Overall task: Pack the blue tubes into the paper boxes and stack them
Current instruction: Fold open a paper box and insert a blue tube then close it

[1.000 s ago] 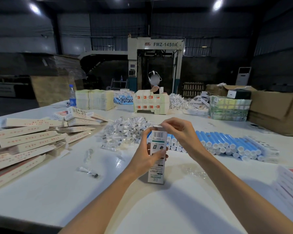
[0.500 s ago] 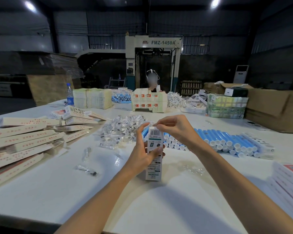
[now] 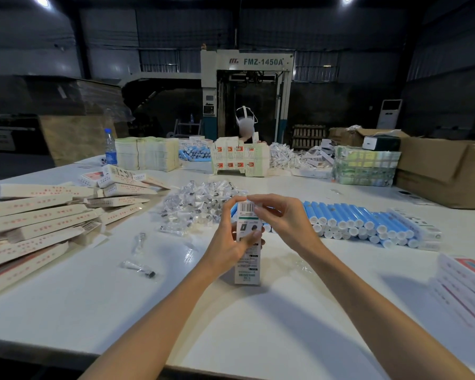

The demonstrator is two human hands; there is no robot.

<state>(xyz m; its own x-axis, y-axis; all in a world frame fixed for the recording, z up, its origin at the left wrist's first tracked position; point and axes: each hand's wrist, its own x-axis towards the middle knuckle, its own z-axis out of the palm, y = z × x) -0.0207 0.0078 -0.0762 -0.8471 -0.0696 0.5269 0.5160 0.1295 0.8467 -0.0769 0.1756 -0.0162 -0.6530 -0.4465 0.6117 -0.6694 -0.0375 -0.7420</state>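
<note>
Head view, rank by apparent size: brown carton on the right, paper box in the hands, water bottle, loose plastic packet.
1. brown carton
2. paper box, nearest the camera
3. water bottle and loose plastic packet look about alike; the bottle stands farther back, so no ranking.

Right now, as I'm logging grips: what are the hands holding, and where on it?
One upright paper box: the left hand grips its middle, the right hand pinches its top end.
</note>
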